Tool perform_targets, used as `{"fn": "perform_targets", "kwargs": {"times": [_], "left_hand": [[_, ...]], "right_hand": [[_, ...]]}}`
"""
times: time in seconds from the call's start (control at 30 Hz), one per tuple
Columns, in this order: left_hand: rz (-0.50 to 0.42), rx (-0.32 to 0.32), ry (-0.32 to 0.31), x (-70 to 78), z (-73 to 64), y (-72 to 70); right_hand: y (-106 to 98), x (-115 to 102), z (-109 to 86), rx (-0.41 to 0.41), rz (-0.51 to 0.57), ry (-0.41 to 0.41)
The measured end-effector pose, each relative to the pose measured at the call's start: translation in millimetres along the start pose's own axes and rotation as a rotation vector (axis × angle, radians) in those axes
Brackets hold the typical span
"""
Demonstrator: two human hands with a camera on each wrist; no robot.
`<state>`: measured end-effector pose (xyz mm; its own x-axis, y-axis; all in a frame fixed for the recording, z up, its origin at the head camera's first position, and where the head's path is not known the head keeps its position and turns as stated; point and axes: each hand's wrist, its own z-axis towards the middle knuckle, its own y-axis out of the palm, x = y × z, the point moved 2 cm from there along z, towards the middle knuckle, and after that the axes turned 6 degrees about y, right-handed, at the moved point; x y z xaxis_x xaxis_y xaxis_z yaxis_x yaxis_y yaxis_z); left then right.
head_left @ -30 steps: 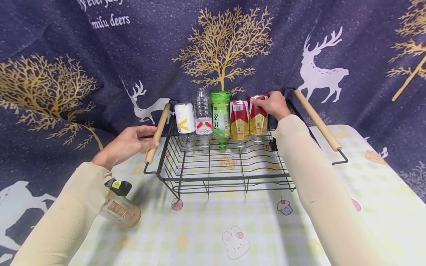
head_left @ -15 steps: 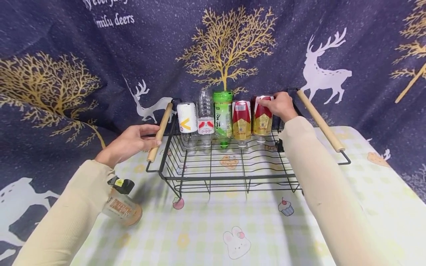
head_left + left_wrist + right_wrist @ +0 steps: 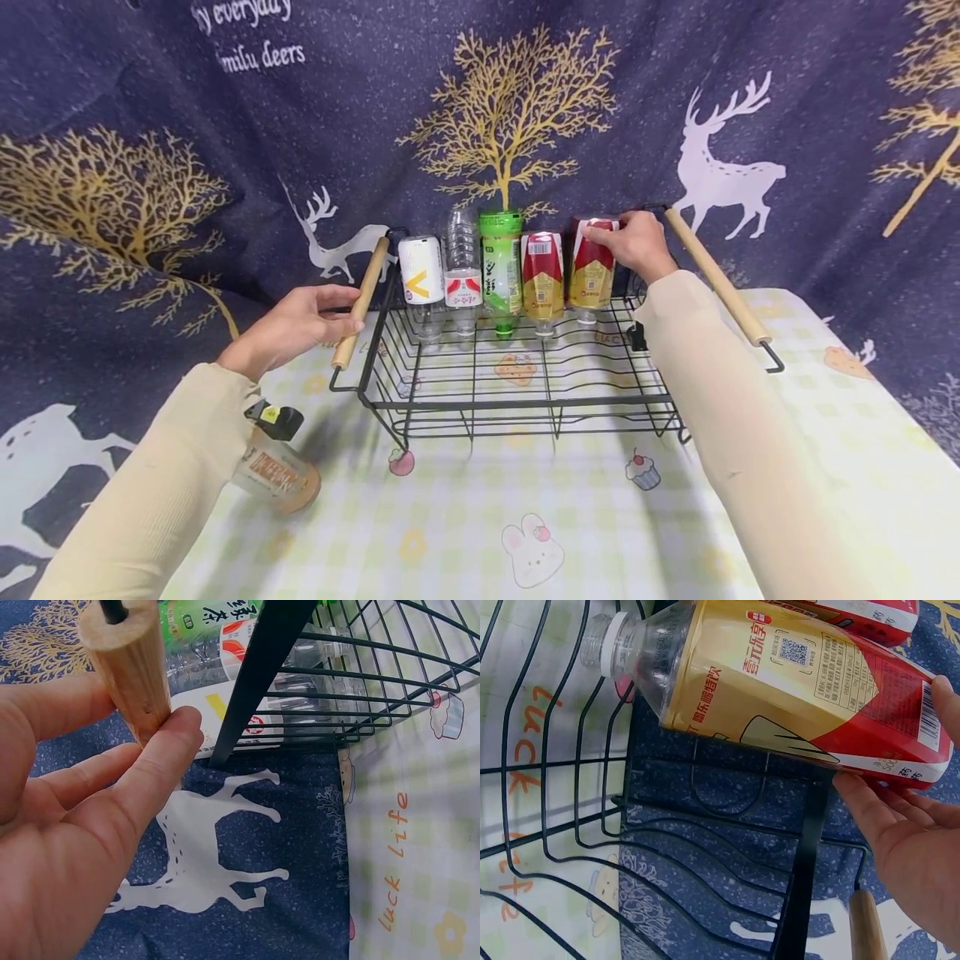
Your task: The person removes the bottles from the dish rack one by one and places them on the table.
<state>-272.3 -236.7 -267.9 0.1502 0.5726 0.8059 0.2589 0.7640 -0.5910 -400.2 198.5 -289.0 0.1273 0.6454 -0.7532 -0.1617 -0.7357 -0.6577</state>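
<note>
My right hand (image 3: 637, 242) holds the bottom end of an upside-down bottle (image 3: 780, 690) with a red and gold label. Its capless-looking or pale-ringed neck points down into a black wire dish rack (image 3: 510, 406); whether it touches the wires I cannot tell. My left hand (image 3: 303, 321) pinches the rack's left wooden handle (image 3: 135, 667) between thumb and fingers. Left of the held bottle, several more bottles stand neck-down along the rack's back: another red and gold bottle (image 3: 543, 275), a green bottle (image 3: 501, 267), a clear bottle (image 3: 462, 275) and a white-labelled bottle (image 3: 422, 271).
A clear bottle with orange lettering (image 3: 273, 475) is on the table at left, partly hidden by my left sleeve. The right wooden handle (image 3: 716, 275) leans outward. Behind the rack hangs a dark blue cloth (image 3: 337, 100); a checked cloth (image 3: 450, 517) covers the table.
The bottle in my right hand has shifted slightly right, and a gap now shows between it and the other red and gold bottle. My left hand stays at the handle.
</note>
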Motion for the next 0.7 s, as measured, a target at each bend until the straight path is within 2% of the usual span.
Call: {"fn": "perform_targets", "kwargs": {"times": [0.4,0.7], "left_hand": [[0.013,0.009,0.008,-0.1,-0.8,-1.3],[0.021,0.008,0.009,2.2,-1.5,1.5]], "right_hand": [[-6,-2,-3.8,-0.04,0.015,0.038],[-18,-8,-13.1,-0.061,0.06,-0.026]]}}
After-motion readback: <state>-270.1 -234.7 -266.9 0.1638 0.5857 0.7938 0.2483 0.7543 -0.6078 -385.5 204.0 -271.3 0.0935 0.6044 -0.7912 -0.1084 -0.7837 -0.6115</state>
